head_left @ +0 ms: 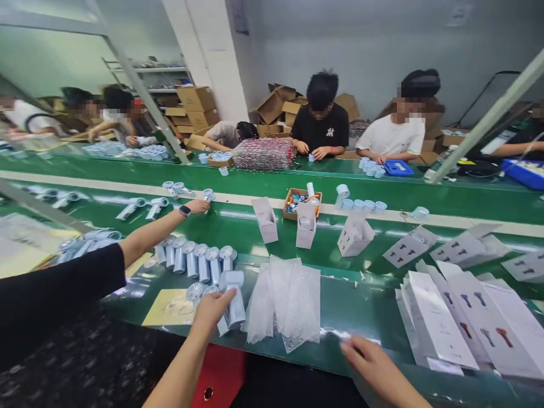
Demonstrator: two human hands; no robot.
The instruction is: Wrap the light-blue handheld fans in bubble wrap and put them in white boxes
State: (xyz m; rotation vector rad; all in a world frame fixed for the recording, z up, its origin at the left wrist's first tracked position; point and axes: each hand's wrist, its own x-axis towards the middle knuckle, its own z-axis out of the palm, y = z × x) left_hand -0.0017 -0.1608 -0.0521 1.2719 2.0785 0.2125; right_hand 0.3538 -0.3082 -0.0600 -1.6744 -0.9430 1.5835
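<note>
My left hand reaches over the front of the workbench, thumb and fingers closed around a light-blue handheld fan. More fans with round grilles lie beside and partly under that hand. Just behind stands a row of similar light-blue fans. Right of my left hand, clear bubble-wrap bags lie overlapping on the green surface. My right hand is over the bench's front edge, somewhat blurred, its fingers stretched out and nothing in it. It is between the bags and the white boxes.
White printed boxes stand at right; several open boxes sit on the green conveyor. A co-worker's hand with a watch holds a fan at left. A yellow sheet lies near my left hand. Co-workers sit opposite.
</note>
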